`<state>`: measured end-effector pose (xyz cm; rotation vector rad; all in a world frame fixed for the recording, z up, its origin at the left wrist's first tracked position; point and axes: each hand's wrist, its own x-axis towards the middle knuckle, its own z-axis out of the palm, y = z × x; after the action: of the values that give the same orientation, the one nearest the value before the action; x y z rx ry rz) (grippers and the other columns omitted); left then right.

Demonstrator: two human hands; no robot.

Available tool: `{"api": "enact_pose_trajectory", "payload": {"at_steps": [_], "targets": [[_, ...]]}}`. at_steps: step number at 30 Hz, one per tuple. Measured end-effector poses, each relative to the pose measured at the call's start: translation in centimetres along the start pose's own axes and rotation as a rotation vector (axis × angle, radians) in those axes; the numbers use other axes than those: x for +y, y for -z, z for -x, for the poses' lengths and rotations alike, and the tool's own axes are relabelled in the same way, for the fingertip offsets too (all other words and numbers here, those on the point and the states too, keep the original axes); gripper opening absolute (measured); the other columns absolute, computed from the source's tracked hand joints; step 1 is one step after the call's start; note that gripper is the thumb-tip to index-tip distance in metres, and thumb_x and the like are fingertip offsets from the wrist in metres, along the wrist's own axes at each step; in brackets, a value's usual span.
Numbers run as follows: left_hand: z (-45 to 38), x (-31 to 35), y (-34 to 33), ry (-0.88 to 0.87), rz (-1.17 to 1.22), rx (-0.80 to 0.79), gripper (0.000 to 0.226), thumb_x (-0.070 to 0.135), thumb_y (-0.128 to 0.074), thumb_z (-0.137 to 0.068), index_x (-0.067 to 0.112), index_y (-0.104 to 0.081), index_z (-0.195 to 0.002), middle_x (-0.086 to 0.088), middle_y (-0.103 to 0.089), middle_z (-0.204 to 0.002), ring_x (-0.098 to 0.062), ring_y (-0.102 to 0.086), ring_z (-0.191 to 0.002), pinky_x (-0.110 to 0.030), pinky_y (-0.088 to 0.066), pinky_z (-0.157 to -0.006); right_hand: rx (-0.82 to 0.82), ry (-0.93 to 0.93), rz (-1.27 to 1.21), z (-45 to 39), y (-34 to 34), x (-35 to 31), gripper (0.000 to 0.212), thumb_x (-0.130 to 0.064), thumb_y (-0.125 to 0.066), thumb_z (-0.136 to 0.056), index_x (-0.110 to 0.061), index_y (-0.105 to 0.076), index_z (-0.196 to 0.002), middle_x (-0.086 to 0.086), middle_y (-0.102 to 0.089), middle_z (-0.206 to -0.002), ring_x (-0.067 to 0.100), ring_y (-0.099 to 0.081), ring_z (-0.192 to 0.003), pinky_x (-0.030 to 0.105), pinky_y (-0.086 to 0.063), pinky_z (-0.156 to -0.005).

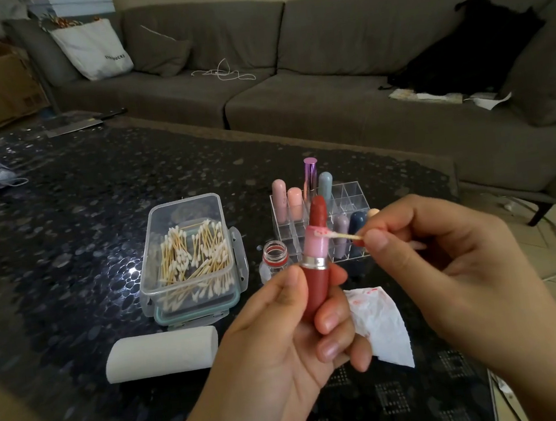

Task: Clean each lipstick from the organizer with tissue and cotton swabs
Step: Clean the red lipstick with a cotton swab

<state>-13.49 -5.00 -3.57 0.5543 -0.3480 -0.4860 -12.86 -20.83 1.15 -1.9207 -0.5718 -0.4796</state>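
- Left hand (302,324) grips the lipstick (317,261) by its base, long axis upright, bullet up.
- Right hand (446,261) pinches a swab (341,235); the stick runs crosswise from the right, its tip touching the pink collar.
- The right hand is the working one; wiping likely follows round the collar.
- Organizer (354,199) stands behind on the surface (66,232).

Far left of table (63,205): bare dark top, open passage.
Centre: cotton swab box (188,254) and tissue roll (163,352) block it.
Right of box: small open bottle (275,257), then lipstick organizer (351,199); narrow gaps.
Near edge: stained tissue (379,319) lies flat.
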Motion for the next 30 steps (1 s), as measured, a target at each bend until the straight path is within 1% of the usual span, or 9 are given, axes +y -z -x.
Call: {"api": "enact_pose_trajectory", "payload": {"at_steps": [2,5,7,12,16,21,25,27,30], "targets": [[0.02,-0.02,0.06,-0.001,0.006,-0.004,0.027,0.026,-0.056,-0.093,0.002,-0.066,-0.101,-0.005,-0.053,-0.068,-0.013,-0.05,-0.055,-0.032,-0.05,-0.06,0.005,0.002,0.005,-0.02,0.0,0.05,0.013,-0.037,-0.056,-0.083,-0.026,-0.063,-0.079,-0.002,-0.053,-0.063,0.003,-0.045,-0.055,0.009,-0.037,-0.051],[0.01,0.07,0.09,0.001,0.021,-0.016,0.027,0.025,-0.054,-0.094,0.001,-0.065,-0.102,-0.005,-0.054,-0.068,-0.013,-0.05,-0.056,-0.032,-0.05,-0.061,-0.026,-0.007,-0.013,0.09,-0.04,0.06,0.015,-0.036,-0.057,-0.081,-0.024,-0.062,-0.076,0.0,-0.051,-0.06,0.008,-0.044,-0.052,0.009,-0.037,-0.051],[0.01,0.11,0.07,0.004,0.027,-0.014,0.027,0.024,-0.054,-0.095,0.001,-0.065,-0.102,-0.005,-0.054,-0.068,-0.013,-0.051,-0.056,-0.033,-0.051,-0.061,-0.033,-0.008,-0.018,0.13,-0.06,0.06,0.014,-0.035,-0.057,-0.08,-0.024,-0.061,-0.073,0.001,-0.05,-0.058,0.007,-0.042,-0.051,0.008,-0.036,-0.051],[0.0,0.09,0.08,0.013,0.039,-0.018,0.027,0.024,-0.052,-0.095,0.001,-0.065,-0.102,-0.006,-0.054,-0.069,-0.013,-0.051,-0.056,-0.033,-0.05,-0.061,-0.004,-0.008,0.003,0.06,0.05,0.11,0.015,-0.038,-0.056,-0.082,-0.025,-0.062,-0.078,0.0,-0.051,-0.062,0.005,-0.044,-0.054,0.009,-0.037,-0.051],[-0.01,0.14,0.13,0.015,0.046,-0.019,0.027,0.024,-0.054,-0.095,0.001,-0.064,-0.103,-0.006,-0.054,-0.069,-0.014,-0.051,-0.056,-0.033,-0.051,-0.061,-0.038,-0.016,-0.029,0.18,-0.02,0.03,0.015,-0.037,-0.057,-0.079,-0.023,-0.062,-0.074,0.0,-0.05,-0.057,0.006,-0.042,-0.05,0.008,-0.036,-0.05],[-0.02,0.2,0.11,0.015,0.043,-0.021,0.027,0.025,-0.054,-0.095,0.002,-0.064,-0.102,-0.006,-0.053,-0.069,-0.013,-0.05,-0.056,-0.033,-0.05,-0.061,-0.008,-0.009,0.005,0.07,0.01,0.05,0.014,-0.038,-0.057,-0.08,-0.025,-0.064,-0.08,0.006,-0.056,-0.066,0.016,-0.049,-0.056,0.014,-0.041,-0.052],[-0.04,0.3,0.18,0.03,0.052,-0.036,0.028,0.025,-0.049,-0.098,0.001,-0.063,-0.105,-0.005,-0.053,-0.071,-0.013,-0.05,-0.058,-0.033,-0.05,-0.063,-0.006,-0.017,-0.003,0.16,0.03,-0.02,0.01,-0.037,-0.059,-0.081,-0.029,-0.065,-0.082,0.001,-0.063,-0.071,0.017,-0.056,-0.062,0.021,-0.047,-0.057],[-0.05,0.33,0.2,0.041,0.056,-0.05,0.029,0.025,-0.047,-0.099,0.001,-0.062,-0.107,-0.005,-0.054,-0.072,-0.013,-0.051,-0.06,-0.033,-0.05,-0.064,0.005,-0.015,0.002,0.11,0.07,-0.03,0.009,-0.036,-0.06,-0.081,-0.03,-0.065,-0.083,0.002,-0.063,-0.074,0.018,-0.057,-0.064,0.021,-0.047,-0.059],[-0.03,0.3,0.18,0.05,0.055,-0.053,0.03,0.025,-0.047,-0.099,0.001,-0.062,-0.107,-0.005,-0.054,-0.072,-0.013,-0.051,-0.059,-0.033,-0.05,-0.064,0.01,-0.013,-0.001,0.1,0.01,-0.09,0.008,-0.036,-0.061,-0.081,-0.03,-0.064,-0.083,0.002,-0.063,-0.073,0.017,-0.056,-0.064,0.019,-0.047,-0.059]]}}
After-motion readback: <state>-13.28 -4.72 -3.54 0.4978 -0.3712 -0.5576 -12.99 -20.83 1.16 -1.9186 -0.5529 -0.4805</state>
